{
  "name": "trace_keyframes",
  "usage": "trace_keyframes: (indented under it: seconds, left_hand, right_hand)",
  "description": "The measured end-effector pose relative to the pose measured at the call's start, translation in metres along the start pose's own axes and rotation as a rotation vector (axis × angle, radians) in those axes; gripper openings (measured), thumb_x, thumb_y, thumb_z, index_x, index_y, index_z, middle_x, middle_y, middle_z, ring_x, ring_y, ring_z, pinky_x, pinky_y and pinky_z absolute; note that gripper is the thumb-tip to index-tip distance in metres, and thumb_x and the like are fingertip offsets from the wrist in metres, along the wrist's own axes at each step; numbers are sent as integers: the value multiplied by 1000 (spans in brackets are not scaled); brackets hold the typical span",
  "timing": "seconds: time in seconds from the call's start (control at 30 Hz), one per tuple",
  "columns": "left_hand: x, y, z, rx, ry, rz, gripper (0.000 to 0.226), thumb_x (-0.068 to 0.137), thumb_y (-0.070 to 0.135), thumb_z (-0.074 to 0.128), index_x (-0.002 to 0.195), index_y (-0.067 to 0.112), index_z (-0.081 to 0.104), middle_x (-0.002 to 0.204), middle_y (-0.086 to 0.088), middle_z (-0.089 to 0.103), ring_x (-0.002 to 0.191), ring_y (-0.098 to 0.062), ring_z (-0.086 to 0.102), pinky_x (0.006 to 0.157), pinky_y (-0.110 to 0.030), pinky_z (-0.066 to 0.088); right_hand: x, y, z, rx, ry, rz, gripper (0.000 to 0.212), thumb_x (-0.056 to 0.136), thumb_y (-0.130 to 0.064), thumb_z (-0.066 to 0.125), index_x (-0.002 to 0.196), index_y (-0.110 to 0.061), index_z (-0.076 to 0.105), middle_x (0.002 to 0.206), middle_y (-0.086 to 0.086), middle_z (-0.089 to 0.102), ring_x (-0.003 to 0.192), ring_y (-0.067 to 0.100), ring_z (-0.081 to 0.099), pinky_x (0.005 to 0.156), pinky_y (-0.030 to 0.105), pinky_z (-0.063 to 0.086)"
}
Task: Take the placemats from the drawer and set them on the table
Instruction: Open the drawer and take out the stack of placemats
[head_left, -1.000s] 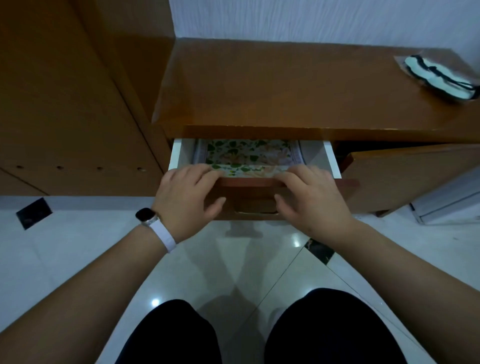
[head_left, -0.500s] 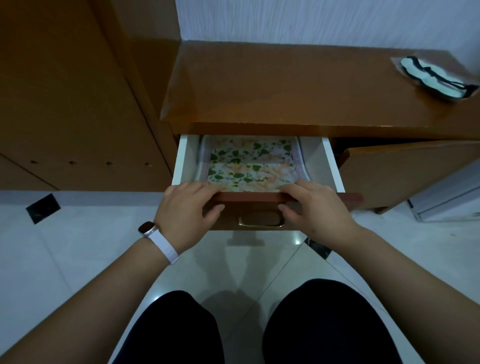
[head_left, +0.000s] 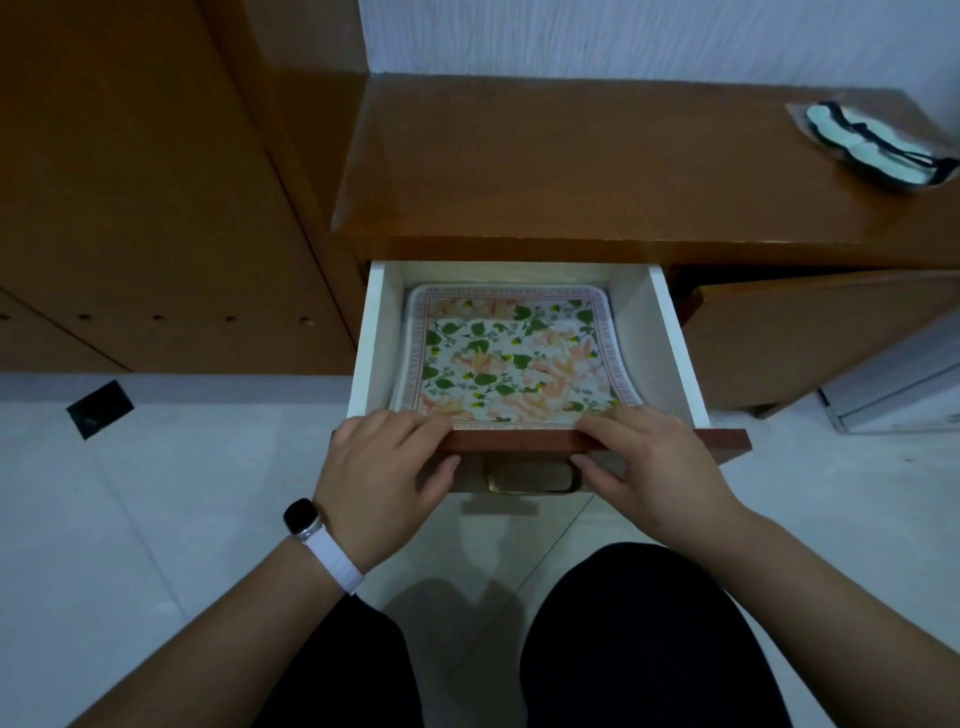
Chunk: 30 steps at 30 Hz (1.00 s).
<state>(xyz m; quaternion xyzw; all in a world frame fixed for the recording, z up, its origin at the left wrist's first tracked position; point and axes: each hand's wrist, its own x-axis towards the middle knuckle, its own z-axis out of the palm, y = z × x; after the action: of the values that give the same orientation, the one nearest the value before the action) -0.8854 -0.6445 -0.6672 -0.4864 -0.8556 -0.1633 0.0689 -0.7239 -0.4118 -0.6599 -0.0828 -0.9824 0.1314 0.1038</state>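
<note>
Open drawer (head_left: 376, 338), placemats (head_left: 511, 353) not yet out.
My left hand (head_left: 387, 467) and right hand (head_left: 654, 467) each clamp their grip on its front edge; lifting and laying on the worktop (head_left: 571, 156) remain.

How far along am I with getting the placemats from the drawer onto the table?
Done: the drawer is open, showing the placemats inside. In hand: the left hand and right hand grip the drawer front. Left: lifting the placemats out and laying them on the wooden top.
</note>
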Motion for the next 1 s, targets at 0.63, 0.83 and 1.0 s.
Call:
trace_keyframes:
  seconds: [0.63,0.83,1.0]
  left_hand:
    - [83,10,-45,-128,-372,-87,34,84,36,54,103,12,67,99,-6,66,87,-28,60,70,-36,51]
    - [122,14,-46,-142,-573,-242,39,86,34,50,114,9,63,107,-10,63,93,-31,57,73,-37,50]
    - [132,21,-38,-267,-602,-524,42,92,36,53,127,14,58,122,-8,56,108,-29,53,91,-38,47]
  right_hand:
    - [49,12,-50,150,-319,300,38,90,-38,56,116,-12,65,108,5,63,96,28,58,80,40,53]
    - [68,30,-67,226,-434,433,39,94,-36,55,123,-9,58,119,9,57,110,29,52,84,41,51]
    - [84,42,-69,301,-502,461,46,95,-36,53,133,-11,51,128,9,51,119,27,47,94,40,48]
